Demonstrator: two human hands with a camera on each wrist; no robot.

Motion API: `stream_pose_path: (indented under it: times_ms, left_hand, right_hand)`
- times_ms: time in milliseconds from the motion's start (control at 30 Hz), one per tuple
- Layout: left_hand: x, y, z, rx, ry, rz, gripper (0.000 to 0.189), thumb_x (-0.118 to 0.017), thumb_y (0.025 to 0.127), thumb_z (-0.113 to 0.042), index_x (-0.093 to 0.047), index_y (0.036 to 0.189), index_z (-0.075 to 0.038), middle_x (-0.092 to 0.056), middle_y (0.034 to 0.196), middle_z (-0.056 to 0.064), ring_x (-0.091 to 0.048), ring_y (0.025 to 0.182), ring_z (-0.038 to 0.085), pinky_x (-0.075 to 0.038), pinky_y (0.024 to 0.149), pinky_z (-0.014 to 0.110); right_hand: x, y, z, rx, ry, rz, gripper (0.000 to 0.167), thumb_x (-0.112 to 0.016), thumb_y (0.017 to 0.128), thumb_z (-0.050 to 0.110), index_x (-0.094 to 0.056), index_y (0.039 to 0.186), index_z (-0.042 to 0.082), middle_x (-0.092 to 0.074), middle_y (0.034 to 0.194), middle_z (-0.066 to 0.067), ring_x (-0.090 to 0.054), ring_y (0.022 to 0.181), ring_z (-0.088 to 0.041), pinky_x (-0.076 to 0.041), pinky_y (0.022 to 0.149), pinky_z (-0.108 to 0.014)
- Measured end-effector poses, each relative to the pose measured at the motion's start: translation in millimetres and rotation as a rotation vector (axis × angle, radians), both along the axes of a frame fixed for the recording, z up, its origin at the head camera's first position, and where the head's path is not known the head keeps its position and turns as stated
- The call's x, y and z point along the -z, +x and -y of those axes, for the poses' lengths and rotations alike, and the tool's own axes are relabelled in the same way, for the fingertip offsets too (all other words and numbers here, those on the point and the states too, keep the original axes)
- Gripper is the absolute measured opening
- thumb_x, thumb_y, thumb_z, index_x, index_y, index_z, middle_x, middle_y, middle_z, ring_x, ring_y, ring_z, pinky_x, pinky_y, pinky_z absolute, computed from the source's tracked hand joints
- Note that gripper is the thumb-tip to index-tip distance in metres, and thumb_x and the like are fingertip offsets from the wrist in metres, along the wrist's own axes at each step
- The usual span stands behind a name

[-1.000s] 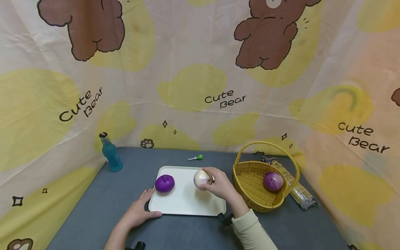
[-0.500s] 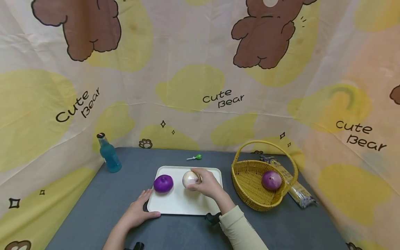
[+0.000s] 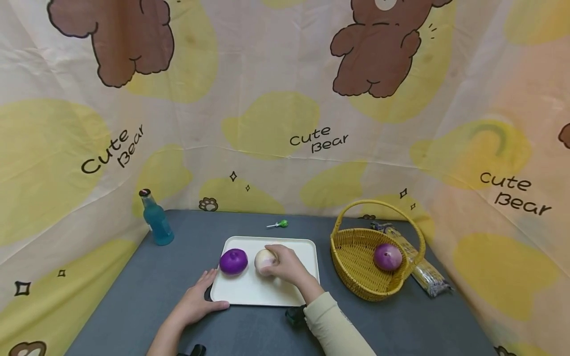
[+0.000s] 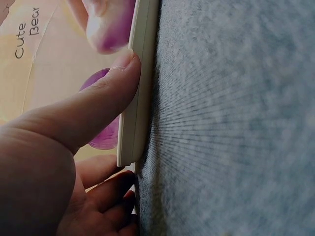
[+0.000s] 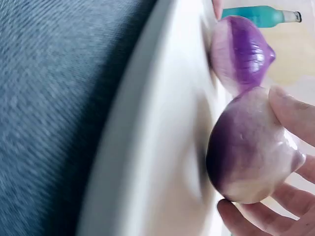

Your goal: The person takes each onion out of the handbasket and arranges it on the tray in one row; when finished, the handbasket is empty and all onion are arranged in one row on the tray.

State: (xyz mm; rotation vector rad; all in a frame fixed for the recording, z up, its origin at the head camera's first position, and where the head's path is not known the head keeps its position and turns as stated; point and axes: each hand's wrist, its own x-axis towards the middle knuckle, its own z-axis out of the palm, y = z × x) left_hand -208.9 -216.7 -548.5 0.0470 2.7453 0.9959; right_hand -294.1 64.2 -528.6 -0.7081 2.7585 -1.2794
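In the head view my right hand (image 3: 286, 268) grips a pale onion (image 3: 264, 261) low over the white tray (image 3: 285, 289). Fingers and thumb wrap the onion's sides; in the right wrist view this onion (image 5: 253, 147) shows purple on its underside. Just left of it a purple onion (image 3: 233, 262) sits on the tray. My left hand (image 3: 196, 299) rests at the tray's near left corner, its thumb against the front rim and its fingers stretched along the left edge. In the left wrist view that thumb (image 4: 106, 93) partly hides the purple onion (image 4: 106, 137).
A yellow wicker basket (image 3: 352, 282) with another purple onion (image 3: 388, 257) inside stands right of the tray. Behind it lies a long plastic packet (image 3: 427, 277). A green lollipop (image 3: 281, 224) lies beyond the tray, and a blue bottle (image 3: 158, 222) stands at the back left.
My right hand has carried the pale onion leftward across the tray and lowered it, closer to the purple onion. My left hand has stayed at the tray's corner.
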Motion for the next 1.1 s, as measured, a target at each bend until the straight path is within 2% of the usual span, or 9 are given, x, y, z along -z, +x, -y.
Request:
stream_pose_path:
  times_ms: [233, 633, 900, 1100]
  left_hand:
    - [2.2, -1.3, 0.4, 0.002, -0.01, 0.005, 0.116, -0.084, 0.072, -0.058, -0.028, 0.159, -0.006, -0.025, 0.163, 0.025, -0.018, 0.151, 0.049, -0.022, 0.111, 0.076]
    - [1.5, -2.0, 1.0, 0.001, -0.009, 0.005, 0.115, -0.084, 0.073, -0.057, -0.028, 0.159, -0.006, -0.025, 0.164, 0.024, -0.017, 0.152, 0.049, -0.022, 0.111, 0.076]
    - [3.3, -1.7, 2.6, 0.005, -0.006, 0.003, 0.116, -0.084, 0.073, -0.058, -0.028, 0.159, -0.006, -0.025, 0.164, 0.024, -0.017, 0.151, 0.049, -0.022, 0.111, 0.076]
    - [3.1, -1.9, 1.8, 0.008, -0.003, 0.0, 0.116, -0.084, 0.073, -0.058, -0.027, 0.16, -0.006, -0.025, 0.164, 0.024, -0.017, 0.151, 0.049, -0.022, 0.11, 0.077]
  right_hand:
    - [5.7, 2.9, 3, -0.018, 0.01, 0.022, 0.077, -0.086, 0.081, 0.032, -0.053, 0.147, 0.008, -0.057, 0.145, -0.012, -0.051, 0.137, -0.031, -0.04, 0.114, -0.048]
    - [4.3, 2.1, 4, -0.022, 0.029, 0.0, 0.085, -0.088, 0.08, 0.031, -0.046, 0.152, 0.013, -0.051, 0.151, -0.013, -0.047, 0.141, -0.032, -0.037, 0.117, -0.049]
    - [-8.4, 5.8, -2, -0.002, 0.011, 0.003, 0.085, -0.088, 0.078, 0.029, -0.047, 0.151, 0.013, -0.049, 0.153, -0.013, -0.044, 0.143, -0.033, -0.036, 0.117, -0.05]
    - [-24.4, 5.0, -14, 0.026, -0.015, -0.054, 0.078, -0.085, 0.082, 0.028, -0.049, 0.15, 0.013, -0.052, 0.151, -0.012, -0.046, 0.141, -0.033, -0.038, 0.115, -0.05]
